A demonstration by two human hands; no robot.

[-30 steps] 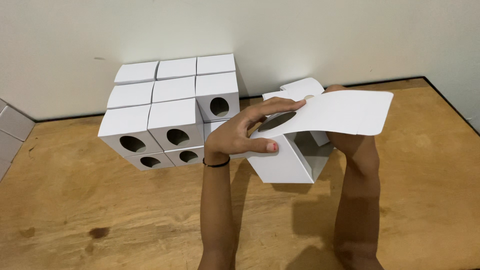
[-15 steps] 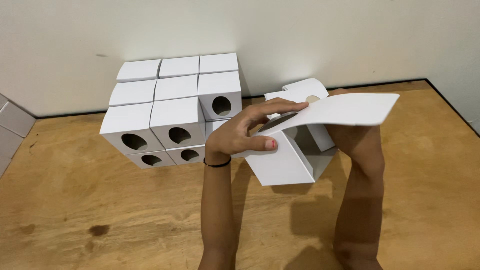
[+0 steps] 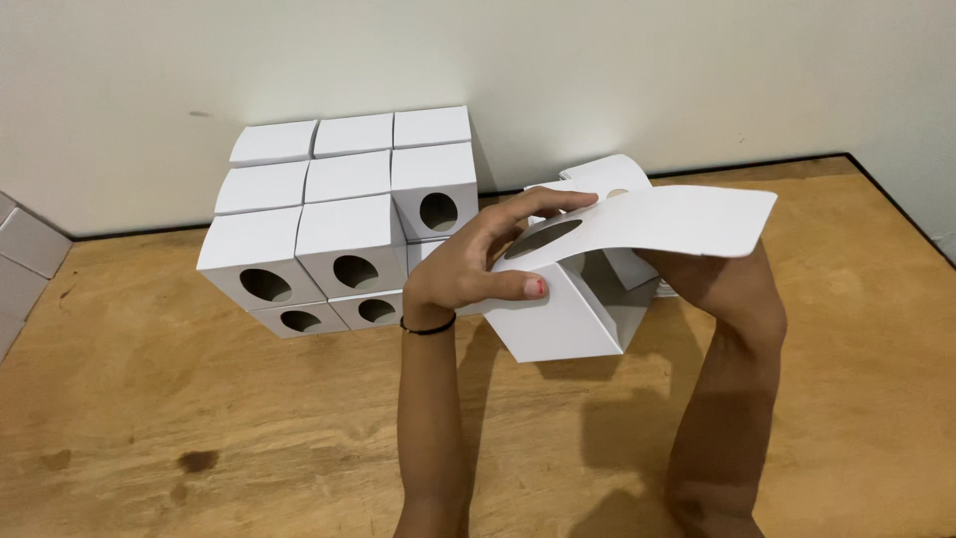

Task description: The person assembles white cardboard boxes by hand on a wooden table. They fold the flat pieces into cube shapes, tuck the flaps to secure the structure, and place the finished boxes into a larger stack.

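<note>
Centre-right of frame | left hand (image 3: 478,274) pinches half-folded white box (image 3: 558,319), thumb on its front | right hand (image 3: 697,279) under long flap (image 3: 677,219), grip probably closed, hidden | flap runs rightward

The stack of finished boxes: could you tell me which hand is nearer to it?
Left. The left hand is right beside the stack, gripping the half-folded box. The right hand sits beyond that box, under its flap.

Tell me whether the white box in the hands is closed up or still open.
Open. The white box has its long flap lifted clear of the body, held between the left hand and right hand, the inside showing.
</note>
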